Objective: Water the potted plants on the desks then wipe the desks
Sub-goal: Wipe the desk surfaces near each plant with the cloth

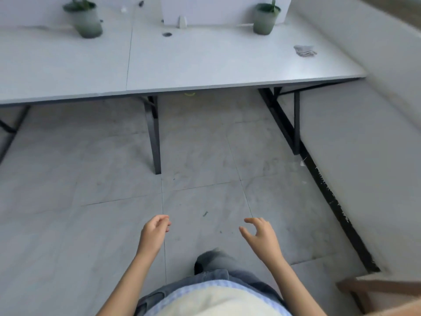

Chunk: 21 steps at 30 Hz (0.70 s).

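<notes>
Hanging above the grey tiled floor (91,167) in the lower centre of the frame, both hands hold nothing and touch nothing. The left hand (155,233) has its fingers loosely curled in toward the thumb. The right hand (262,238) is spread wider, its fingers gently curved with a clear gap to the thumb. The task's things lie well apart from the fingers, across the top of the frame on two white desks (205,65) set edge to edge on black legs (155,137). One potted plant (87,21) stands at the upper left. A second potted plant (265,19) stands at the upper right, just in front of a white divider panel (223,8). A crumpled grey cloth (304,50) lies near the right end of the desks, nearer the front edge than the second plant. The leaves of both plants are cut off by the top edge, and the upper-left pot is smeared by blur. A few small dark marks on the desktops are too blurred to identify. A dark shoe (211,258) between the forearms is also blurred, and a brown wooden piece (376,290) in the lower right corner is cut off by the frame.
</notes>
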Motion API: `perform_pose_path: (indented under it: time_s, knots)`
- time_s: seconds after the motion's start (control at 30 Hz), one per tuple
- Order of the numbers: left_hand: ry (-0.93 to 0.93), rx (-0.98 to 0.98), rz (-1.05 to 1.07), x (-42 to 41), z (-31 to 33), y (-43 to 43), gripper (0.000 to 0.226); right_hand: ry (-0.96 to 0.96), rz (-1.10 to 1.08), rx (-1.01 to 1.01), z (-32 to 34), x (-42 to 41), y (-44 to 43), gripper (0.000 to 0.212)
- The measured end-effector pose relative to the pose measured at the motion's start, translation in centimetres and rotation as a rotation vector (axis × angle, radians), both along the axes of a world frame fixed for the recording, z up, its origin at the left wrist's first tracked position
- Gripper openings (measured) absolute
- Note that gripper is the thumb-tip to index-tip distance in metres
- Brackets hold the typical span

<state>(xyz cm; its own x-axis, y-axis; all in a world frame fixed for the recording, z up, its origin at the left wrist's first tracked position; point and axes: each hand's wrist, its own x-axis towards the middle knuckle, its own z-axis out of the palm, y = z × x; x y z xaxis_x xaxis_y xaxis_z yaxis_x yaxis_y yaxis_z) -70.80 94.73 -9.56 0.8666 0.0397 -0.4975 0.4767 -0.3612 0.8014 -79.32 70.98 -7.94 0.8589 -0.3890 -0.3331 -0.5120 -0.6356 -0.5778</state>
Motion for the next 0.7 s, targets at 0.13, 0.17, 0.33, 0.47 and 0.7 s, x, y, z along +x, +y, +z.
perform_pose_path:
  time_s: [0.13,0.17,0.33,0.47,0.7]
  knots:
    - [-0.041,-0.026,-0.062,5.4,1.9,-5.9,0.013,-0.055,-0.049,-0.01,1.8,5.5,-5.3,0.035]
    - [-0.053,-0.032,-0.093,6.7,2.5,-7.5,0.013,-0.074,-0.057,-0.011,2.3,6.6,-6.4,0.035]
    - [-0.038,-0.019,-0.242,11.6,2.9,-14.4,0.014,-0.079,-0.129,0.024,2.0,10.4,-10.9,0.031]
    - [0.007,0.019,-0.271,15.7,1.1,-18.0,0.015,0.001,-0.139,0.046,0.2,13.0,-13.9,0.032]
    - [-0.048,-0.064,-0.245,30.9,1.2,-28.3,0.024,-0.033,-0.253,-0.014,0.6,23.8,-23.6,0.031]
